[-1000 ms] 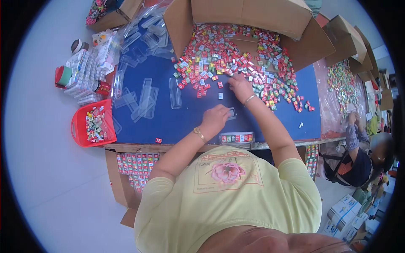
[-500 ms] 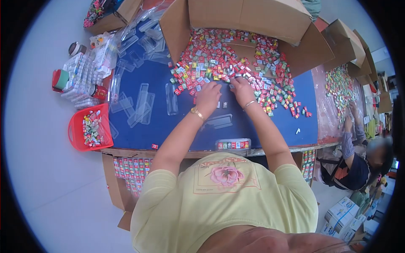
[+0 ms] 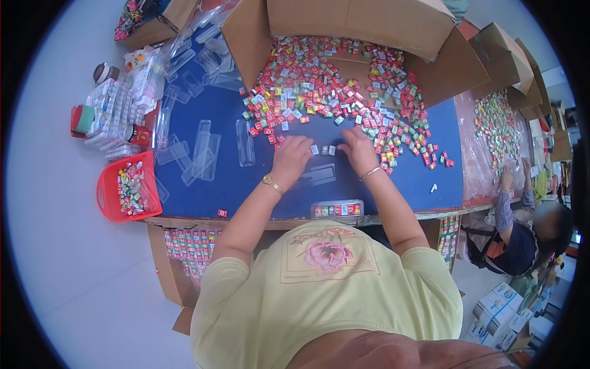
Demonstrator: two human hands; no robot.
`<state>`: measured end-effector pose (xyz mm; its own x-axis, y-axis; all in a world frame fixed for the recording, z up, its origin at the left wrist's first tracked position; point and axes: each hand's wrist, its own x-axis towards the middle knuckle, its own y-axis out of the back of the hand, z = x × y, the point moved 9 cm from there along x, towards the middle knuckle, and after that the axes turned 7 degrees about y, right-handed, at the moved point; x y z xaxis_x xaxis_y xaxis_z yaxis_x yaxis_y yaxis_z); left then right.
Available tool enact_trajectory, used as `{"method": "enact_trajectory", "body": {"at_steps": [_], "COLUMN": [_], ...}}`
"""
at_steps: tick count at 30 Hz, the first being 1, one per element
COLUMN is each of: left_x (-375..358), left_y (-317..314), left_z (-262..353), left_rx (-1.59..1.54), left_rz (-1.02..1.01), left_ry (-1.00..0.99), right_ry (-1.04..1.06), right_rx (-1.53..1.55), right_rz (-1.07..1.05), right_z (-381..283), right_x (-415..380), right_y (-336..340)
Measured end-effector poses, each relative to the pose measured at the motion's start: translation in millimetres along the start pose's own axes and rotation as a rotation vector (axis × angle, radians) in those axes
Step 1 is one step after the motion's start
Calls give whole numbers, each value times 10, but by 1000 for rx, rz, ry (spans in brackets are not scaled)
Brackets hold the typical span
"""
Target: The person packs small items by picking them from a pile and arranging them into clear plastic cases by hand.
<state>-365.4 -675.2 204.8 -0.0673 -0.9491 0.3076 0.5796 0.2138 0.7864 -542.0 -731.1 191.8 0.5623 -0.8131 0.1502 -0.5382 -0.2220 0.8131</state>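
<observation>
Three small printed blocks sit in a short row on the blue table top, between my two hands. My left hand, with a gold watch at the wrist, has its fingertips right at the row's left end; its fingers are bent and apart. On the other side, my right hand lies low over the table with thumb and fingers apart, close to the right end of the row. Behind both hands spreads a heap of red, green, yellow and white blocks. A clear plastic tray lies just in front of the row.
A cardboard box opens onto the heap. Clear trays are scattered at left, beside a red basket of blocks. A filled tray rests at the front edge. At right a co-worker handles another heap.
Both hands have drawn back from the heap's edge toward me and moved apart. The row between them now shows three blocks where two were visible.
</observation>
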Motion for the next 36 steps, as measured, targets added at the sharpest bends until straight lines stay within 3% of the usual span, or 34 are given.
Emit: {"method": "enact_trajectory", "body": {"at_steps": [2,7,10,14,19,22,25,29,33,36], "left_x": [100,292,170,-71,-147,-155,-187,-229,-179,-206], "left_y": [68,226,240,162,175,203,441,329,-28,156], "left_z": [-19,-278,-365,-456,-460,-468,-381,-314,-272,-136], "left_rx": [5,192,221,245,182,176,222,-33,177,170], "left_rz": [41,6,-78,-67,-78,-76,127,91,-147,-36], "left_ry": [-3,147,239,180,224,268,218,317,423,374], "right_ry": [34,196,13,12,30,-6,-11,-9,-6,-18], "right_rx": [-316,-377,-57,24,57,20,-48,-73,-70,-60], "right_rz": [167,86,-34,-73,-113,-31,-14,5,6,3], "right_z": [-14,1,125,123,45,49,51,60,99,106], "right_x": [3,4,-107,-63,39,84,59,63,60,-17], "right_y": [288,106,-46,-223,-296,-189,-138,-131,-146,-66]}}
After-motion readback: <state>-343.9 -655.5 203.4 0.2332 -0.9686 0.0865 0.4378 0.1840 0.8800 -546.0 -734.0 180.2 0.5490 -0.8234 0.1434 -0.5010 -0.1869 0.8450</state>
